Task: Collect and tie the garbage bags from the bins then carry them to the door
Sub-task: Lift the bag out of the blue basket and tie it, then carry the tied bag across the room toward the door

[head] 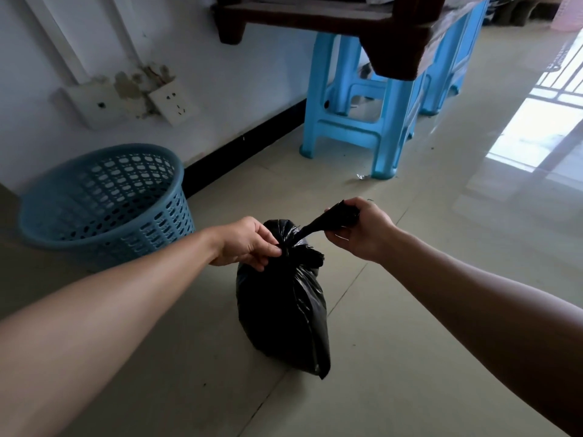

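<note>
A full black garbage bag (pixel 284 310) stands on the tiled floor in front of me, its top gathered into a neck. My left hand (pixel 246 242) pinches the bag at the neck. My right hand (pixel 359 230) is closed around the twisted free end of the bag's top, pulled out to the right and slightly up. A blue lattice plastic bin (pixel 107 197) sits to the left by the wall with no bag in it.
Blue plastic stools (pixel 356 121) stand by the wall behind the bag, under a dark wooden piece of furniture (pixel 394 36). Wall sockets (pixel 173 104) are above the bin. A shiny tiled floor (pixel 473 200) stretches to the right towards a bright window reflection.
</note>
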A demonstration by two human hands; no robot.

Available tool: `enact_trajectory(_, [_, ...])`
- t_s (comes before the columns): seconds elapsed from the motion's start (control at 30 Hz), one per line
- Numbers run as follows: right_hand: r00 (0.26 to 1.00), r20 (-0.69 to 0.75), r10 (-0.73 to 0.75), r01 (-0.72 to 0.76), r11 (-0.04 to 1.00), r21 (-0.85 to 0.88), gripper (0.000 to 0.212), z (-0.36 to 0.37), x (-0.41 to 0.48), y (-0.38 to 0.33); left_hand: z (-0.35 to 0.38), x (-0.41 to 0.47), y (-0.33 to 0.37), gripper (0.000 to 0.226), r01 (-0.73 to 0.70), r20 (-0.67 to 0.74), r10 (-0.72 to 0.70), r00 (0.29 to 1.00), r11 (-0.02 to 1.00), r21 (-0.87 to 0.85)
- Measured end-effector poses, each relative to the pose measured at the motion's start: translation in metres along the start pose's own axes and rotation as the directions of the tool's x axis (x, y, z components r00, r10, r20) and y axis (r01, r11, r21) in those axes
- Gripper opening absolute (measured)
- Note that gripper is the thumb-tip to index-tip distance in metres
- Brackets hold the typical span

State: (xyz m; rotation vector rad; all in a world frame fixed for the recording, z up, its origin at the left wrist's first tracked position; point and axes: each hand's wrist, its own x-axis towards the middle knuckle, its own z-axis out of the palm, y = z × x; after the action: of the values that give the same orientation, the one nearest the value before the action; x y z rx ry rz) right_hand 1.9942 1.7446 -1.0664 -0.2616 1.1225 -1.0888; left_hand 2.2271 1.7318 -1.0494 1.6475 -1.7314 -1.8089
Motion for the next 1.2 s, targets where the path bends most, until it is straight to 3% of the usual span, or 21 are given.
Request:
enact_trajectory(0.23, [0.953,-0.269,-0.138,0.087,0.977,-0.193,0.008,-0.001,-0.004,-0.001,-0.009,0.004,-0.019,0.005,0.01,-0.154,0.02,0.988,0.982,0.19])
enact_trajectory(0.47, [0.921,-0.306,-0.242,0.134,0.933,-0.334,0.007,0.0,0.0,0.003,-0.015,0.005,-0.038,0.002,0.097,-0.19,-0.043,0.981,0.953,0.286])
enact_trajectory(0.6, [0.921,-0.13,-0.368,0.241,0.798,-0.552,0.018,0.005,0.0,-0.002,-0.032,0.006,-0.048,0.011,0.117,-0.233,-0.088,0.968,0.987,0.111])
enact_trajectory(0.7, [0.915,0.014,-0.404,0.322,0.708,-0.629,0.028,0.015,0.002,-0.001,-0.049,0.018,-0.061,0.012,0.141,-0.44,-0.123,0.89,0.99,0.01])
enact_trajectory(0.77, [0.893,0.12,-0.434,0.394,0.624,-0.675,0.036,0.02,0.003,0.003,-0.059,0.032,-0.071,0.014,0.169,-0.544,-0.092,0.834,0.981,0.094])
enact_trajectory(0.87, [0.885,0.253,-0.39,0.437,0.512,-0.739,0.013,0.017,-0.006,0.016,-0.055,0.034,-0.09,0.007,0.238,-0.574,-0.057,0.817,0.94,0.245])
enact_trajectory(0.97, [0.941,0.192,-0.279,0.299,0.419,-0.858,0.013,0.01,-0.028,0.03,-0.03,-0.001,-0.11,0.005,0.358,-0.487,-0.168,0.857,0.874,0.329])
enact_trajectory(1.07, [0.987,0.079,-0.142,0.106,0.196,-0.975,0.018,0.022,-0.057,0.027,-0.009,-0.061,-0.103,0.011,0.443,-0.417,-0.288,0.862,0.827,0.346])
enact_trajectory(1.2, [0.995,0.095,0.01,0.095,-0.059,-0.994,0.02,0.076,-0.098,0.0,-0.005,-0.135,-0.066,0.012,0.49,-0.381,-0.381,0.842,0.836,0.246])
